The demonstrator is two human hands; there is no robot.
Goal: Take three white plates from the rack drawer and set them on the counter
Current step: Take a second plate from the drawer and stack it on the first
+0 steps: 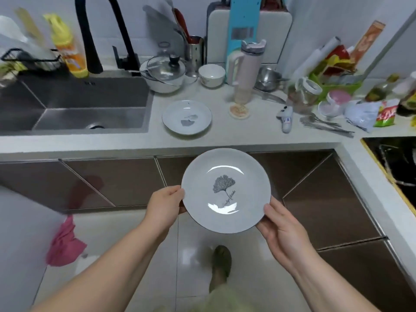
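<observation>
White glazed porcelain with a grey leaf print filled the middle of the view: a plate point(225, 190) held level over the floor, just short of the desk point(135, 140) edge. The left hand point(165, 204) took its left rim and the right hand point(282, 228) its lower right rim, each grip closed on the plate with thumb on top and fingers underneath, likely to keep it flat and steady on the way up to the desk. Another plate of the same pattern point(186, 117) already lay on the desk beside the sink point(74, 104), so by my reckoning this was the second of three. The free patch of desk next to it looked the natural spot. The rack drawer could not be made out; the cabinet fronts below appeared shut. The fingers under the plate were hidden, and the items at the far right were blurred.
</observation>
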